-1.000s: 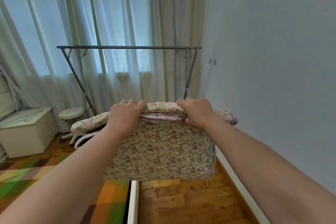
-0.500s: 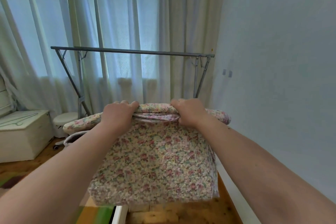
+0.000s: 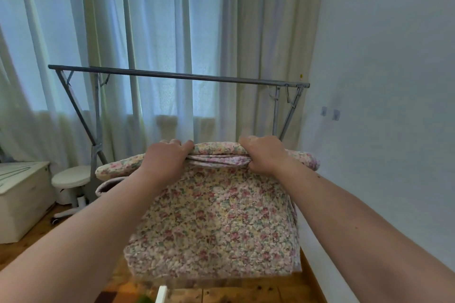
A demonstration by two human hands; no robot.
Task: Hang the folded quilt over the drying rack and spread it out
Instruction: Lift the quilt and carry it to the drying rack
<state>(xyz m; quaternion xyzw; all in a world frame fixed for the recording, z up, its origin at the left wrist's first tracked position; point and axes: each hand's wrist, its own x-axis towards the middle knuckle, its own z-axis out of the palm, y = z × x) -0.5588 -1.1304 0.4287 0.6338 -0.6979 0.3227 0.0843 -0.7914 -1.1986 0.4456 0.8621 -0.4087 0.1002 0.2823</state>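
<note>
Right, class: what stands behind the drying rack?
Behind the drying rack, pale curtains hang across a bright window. The quilt, gripped by the left hand and right hand, hides the rack's lower middle and the floor there.

Soft, cool daylight came through the sheer curtains (image 3: 157,39) at twelve o'clock, leaving the room evenly lit with faint shadows. Wide-angle distortion bowed the edges. The floor (image 3: 236,294) at six o'clock was blurred; no glare showed.
</note>
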